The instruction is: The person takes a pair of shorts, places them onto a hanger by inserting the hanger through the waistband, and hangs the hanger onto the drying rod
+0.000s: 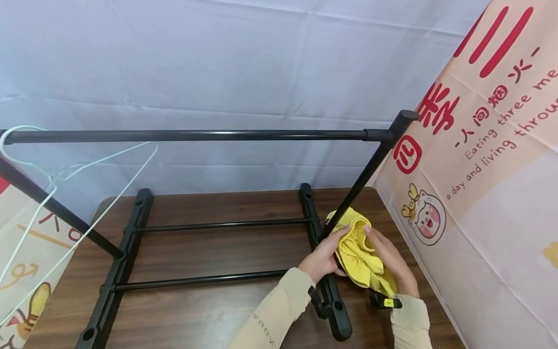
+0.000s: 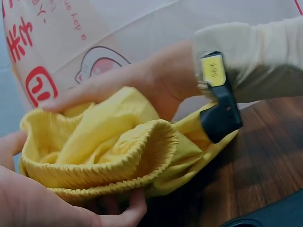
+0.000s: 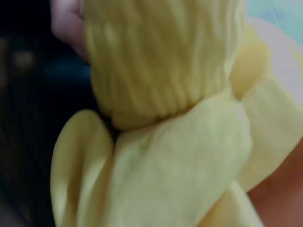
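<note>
A yellow garment with a gathered elastic waistband (image 1: 359, 252) is bunched between my two hands, beside the right post of a black rack. My left hand (image 1: 321, 259) grips the waistband from the left. In the left wrist view the left hand's fingers (image 2: 128, 210) curl beneath that band. On the opposite side my right hand (image 1: 394, 261) holds the cloth, its thumb along the top and its other fingers hidden by the fabric. The gathered waistband (image 2: 104, 175) gapes toward the left wrist camera. Close up and blurred, the garment (image 3: 161, 61) fills most of the right wrist view.
The black rack's top bar (image 1: 226, 136) spans above the brown wooden table (image 1: 218, 252). Its right post (image 1: 362, 184) rises right by the left hand. A white wire hanger (image 1: 98, 220) hangs at the left end. Printed cloth (image 1: 488, 194) borders the right side.
</note>
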`<state>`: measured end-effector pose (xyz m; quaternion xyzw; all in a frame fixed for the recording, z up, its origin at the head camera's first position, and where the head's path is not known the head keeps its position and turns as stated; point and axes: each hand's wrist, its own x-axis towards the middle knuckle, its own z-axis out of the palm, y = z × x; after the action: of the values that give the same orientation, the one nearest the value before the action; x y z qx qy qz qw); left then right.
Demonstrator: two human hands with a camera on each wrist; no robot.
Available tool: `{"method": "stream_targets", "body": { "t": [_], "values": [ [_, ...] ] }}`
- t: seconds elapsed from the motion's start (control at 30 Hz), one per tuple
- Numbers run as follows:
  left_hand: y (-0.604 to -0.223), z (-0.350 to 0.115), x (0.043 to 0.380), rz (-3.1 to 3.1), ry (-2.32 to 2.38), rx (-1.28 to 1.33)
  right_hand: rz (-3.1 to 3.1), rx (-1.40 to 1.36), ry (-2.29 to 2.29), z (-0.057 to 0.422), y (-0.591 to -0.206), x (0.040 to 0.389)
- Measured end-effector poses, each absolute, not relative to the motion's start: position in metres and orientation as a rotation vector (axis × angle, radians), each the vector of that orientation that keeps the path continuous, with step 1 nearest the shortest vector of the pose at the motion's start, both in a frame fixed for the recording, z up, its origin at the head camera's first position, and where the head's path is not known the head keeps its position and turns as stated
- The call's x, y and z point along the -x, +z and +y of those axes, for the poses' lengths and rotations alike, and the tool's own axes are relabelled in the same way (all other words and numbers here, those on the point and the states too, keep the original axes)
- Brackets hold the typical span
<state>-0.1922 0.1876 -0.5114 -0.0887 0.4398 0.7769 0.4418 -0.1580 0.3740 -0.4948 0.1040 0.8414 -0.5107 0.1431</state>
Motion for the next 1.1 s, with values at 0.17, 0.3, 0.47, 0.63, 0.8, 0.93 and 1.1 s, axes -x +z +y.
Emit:
{"method": "stream_targets", "body": {
  "t": [0.17, 0.3, 0.47, 0.63, 0.8, 0.93, 1.1],
  "values": [
    [-0.502, 0.189, 0.189, 1.004, 1.929, 0.143, 2.401, -0.29, -1.578, 0.372, -0.477, 0.144],
    [-0.49, 0.191, 0.185, 0.971, 1.996, 0.079, 2.517, -0.256, -1.546, 0.37, -0.459, 0.134],
    [-0.473, 0.187, 0.183, 0.999, 2.009, -0.015, 2.669, -0.181, -1.559, 0.367, -0.44, 0.122],
    [-0.458, 0.176, 0.183, 1.029, 1.985, -0.109, 2.792, -0.104, -1.52, 0.361, -0.429, 0.112],
    [-0.446, 0.17, 0.178, 1.077, 1.998, -0.187, 2.874, -0.108, -1.48, 0.352, -0.422, 0.1],
    [-0.435, 0.167, 0.17, 1.137, 2.011, -0.257, 2.935, -0.187, -1.536, 0.341, -0.413, 0.088],
    [-0.416, 0.157, 0.161, 1.272, 1.992, -0.353, 3.042, -0.343, -1.796, 0.322, -0.406, 0.079]
  ]
}}
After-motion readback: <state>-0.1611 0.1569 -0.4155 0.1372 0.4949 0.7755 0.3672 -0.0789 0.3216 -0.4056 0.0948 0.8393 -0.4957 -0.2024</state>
